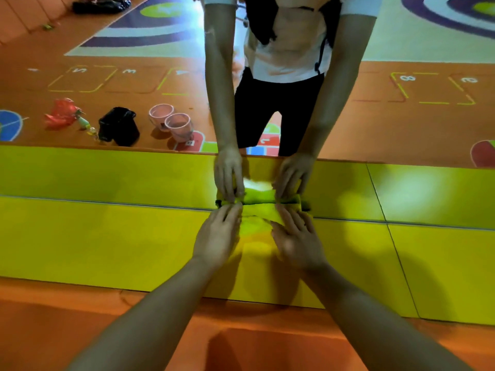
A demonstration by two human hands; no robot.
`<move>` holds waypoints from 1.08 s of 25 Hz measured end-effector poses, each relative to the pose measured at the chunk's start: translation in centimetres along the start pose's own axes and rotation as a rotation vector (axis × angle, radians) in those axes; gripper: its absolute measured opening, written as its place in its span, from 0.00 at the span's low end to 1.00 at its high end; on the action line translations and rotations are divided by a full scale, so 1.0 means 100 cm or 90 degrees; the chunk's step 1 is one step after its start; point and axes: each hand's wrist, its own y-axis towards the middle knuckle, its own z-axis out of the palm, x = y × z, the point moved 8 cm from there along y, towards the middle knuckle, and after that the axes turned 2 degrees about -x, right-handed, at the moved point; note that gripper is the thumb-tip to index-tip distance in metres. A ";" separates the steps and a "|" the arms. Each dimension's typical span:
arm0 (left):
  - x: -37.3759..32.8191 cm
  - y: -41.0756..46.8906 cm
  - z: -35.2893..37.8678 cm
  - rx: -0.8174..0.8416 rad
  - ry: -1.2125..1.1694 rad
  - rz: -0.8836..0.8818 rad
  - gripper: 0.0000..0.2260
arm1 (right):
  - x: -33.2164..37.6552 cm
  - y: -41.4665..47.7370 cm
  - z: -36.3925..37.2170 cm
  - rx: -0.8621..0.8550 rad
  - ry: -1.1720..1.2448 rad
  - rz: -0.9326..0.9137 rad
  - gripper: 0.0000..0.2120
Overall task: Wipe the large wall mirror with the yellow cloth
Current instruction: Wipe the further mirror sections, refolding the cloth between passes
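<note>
The soft yellow cloth [255,228] lies bunched on the yellow padded ledge [107,236], at the bottom edge of the large wall mirror [401,116]. It would best be flattened and drawn along the glass in overlapping passes under even pressure. The left hand [217,236] and right hand [297,241] are pressed on it, fingers straight and slightly spread, nothing pinched.

Blurred yellow cloth [255,228], its outline unclear
</note>
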 end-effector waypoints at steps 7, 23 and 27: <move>-0.023 0.003 -0.018 0.022 0.114 -0.048 0.17 | -0.002 0.026 -0.040 0.025 -0.003 -0.063 0.05; -0.228 0.127 -0.462 -0.362 0.135 0.308 0.17 | -0.069 0.262 -0.469 -0.222 -0.156 -0.096 0.08; -0.272 0.163 -0.571 -0.433 0.168 0.310 0.21 | -0.082 0.328 -0.570 -0.311 -0.194 -0.126 0.08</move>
